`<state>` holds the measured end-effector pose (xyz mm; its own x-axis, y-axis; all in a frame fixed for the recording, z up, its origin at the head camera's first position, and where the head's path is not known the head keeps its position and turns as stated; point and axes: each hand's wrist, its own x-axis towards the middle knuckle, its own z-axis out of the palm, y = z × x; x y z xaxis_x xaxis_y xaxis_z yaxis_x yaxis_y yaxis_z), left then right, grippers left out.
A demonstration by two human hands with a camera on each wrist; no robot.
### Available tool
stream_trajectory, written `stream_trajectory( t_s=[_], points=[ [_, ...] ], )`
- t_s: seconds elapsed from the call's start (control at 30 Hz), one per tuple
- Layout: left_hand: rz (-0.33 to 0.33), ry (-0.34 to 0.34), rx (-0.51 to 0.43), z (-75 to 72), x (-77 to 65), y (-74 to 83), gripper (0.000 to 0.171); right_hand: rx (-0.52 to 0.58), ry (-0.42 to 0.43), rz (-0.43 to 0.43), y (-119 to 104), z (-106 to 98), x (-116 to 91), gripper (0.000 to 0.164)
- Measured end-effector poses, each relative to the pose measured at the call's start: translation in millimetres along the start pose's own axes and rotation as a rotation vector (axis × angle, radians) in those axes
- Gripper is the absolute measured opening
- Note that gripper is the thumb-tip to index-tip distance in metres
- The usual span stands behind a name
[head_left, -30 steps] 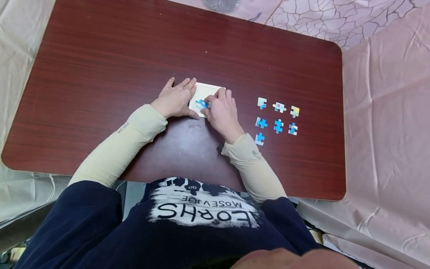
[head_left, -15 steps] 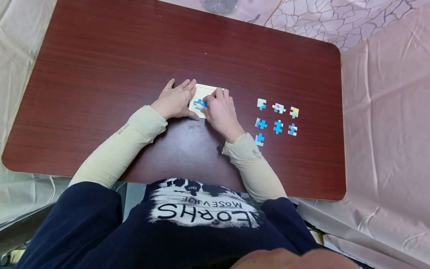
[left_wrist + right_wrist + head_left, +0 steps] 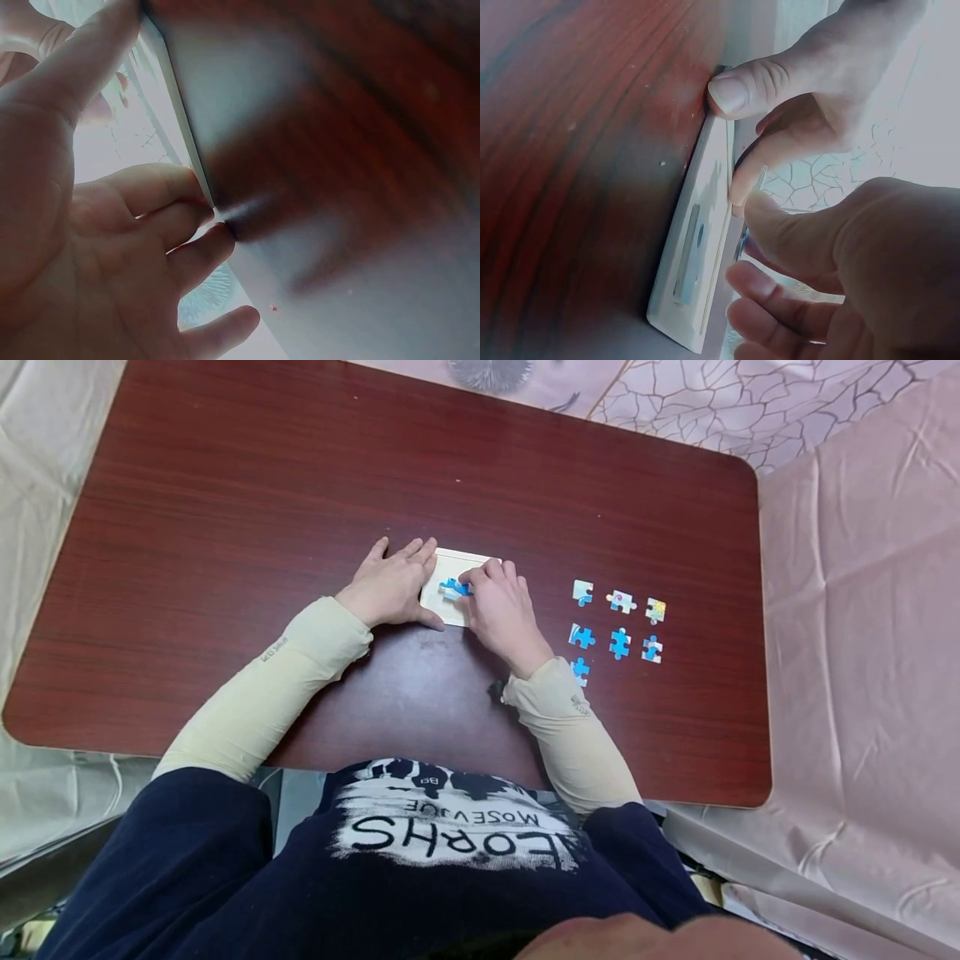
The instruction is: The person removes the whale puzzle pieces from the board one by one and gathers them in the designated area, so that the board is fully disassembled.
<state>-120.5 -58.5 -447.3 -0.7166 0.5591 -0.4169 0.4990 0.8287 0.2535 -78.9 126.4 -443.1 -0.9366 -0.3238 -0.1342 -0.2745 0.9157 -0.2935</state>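
Note:
A small pale puzzle tray (image 3: 447, 564) lies on the table in front of me. My left hand (image 3: 393, 581) rests along its left side, fingers spread, the thumb at its near corner. Over the tray, my right hand (image 3: 502, 610) pinches a blue jigsaw piece (image 3: 453, 586) between thumb and fingers. In the right wrist view that piece shows edge-on as a thin sliver (image 3: 762, 177), partly hidden by the thumb. Another jigsaw piece (image 3: 689, 259) lies flat inside the tray. In the left wrist view the left fingertips (image 3: 199, 184) meet the tray's edge.
To the right, several loose jigsaw pieces (image 3: 619, 643) lie in rough rows on the dark red table (image 3: 300, 468). The nearest one (image 3: 580, 670) is partly covered by the right sleeve's cuff (image 3: 551, 689). Pale cloth (image 3: 855, 610) hangs beyond the table's right edge.
My right hand, with the blue jigsaw piece, shifted slightly left over the tray, then back to the right. The left hand stays at the tray's side.

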Motion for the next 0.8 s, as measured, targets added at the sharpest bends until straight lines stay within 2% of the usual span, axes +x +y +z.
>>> stream_trajectory(
  t_s=[0.17, 0.33, 0.43, 0.6, 0.7, 0.8],
  points=[
    [0.001, 0.001, 0.005, -0.3, 0.0, 0.2, 0.110, 0.029, -0.002, 0.003, 0.7, -5.7, -4.1, 0.029],
    [0.003, 0.003, 0.008, 0.2, 0.2, 0.6, 0.111, 0.050, 0.023, 0.002, 7.2, -21.7, -14.5, 0.031],
    [0.003, 0.001, 0.009, 0.6, 0.6, 0.9, 0.111, 0.077, 0.095, -0.014, 16.4, -36.0, -24.7, 0.031],
    [-0.002, -0.009, 0.005, 1.5, 1.0, 1.3, 0.111, 0.121, 0.264, -0.043, 40.1, -60.5, -50.0, 0.027],
    [-0.006, -0.011, 0.001, 1.1, 1.3, 1.7, 0.111, 0.142, 0.320, -0.012, 58.0, -71.4, -70.2, 0.026],
    [-0.004, -0.011, 0.001, 0.9, 1.4, 1.8, 0.111, 0.157, 0.341, 0.046, 77.4, -78.3, -93.8, 0.026]
  ],
)
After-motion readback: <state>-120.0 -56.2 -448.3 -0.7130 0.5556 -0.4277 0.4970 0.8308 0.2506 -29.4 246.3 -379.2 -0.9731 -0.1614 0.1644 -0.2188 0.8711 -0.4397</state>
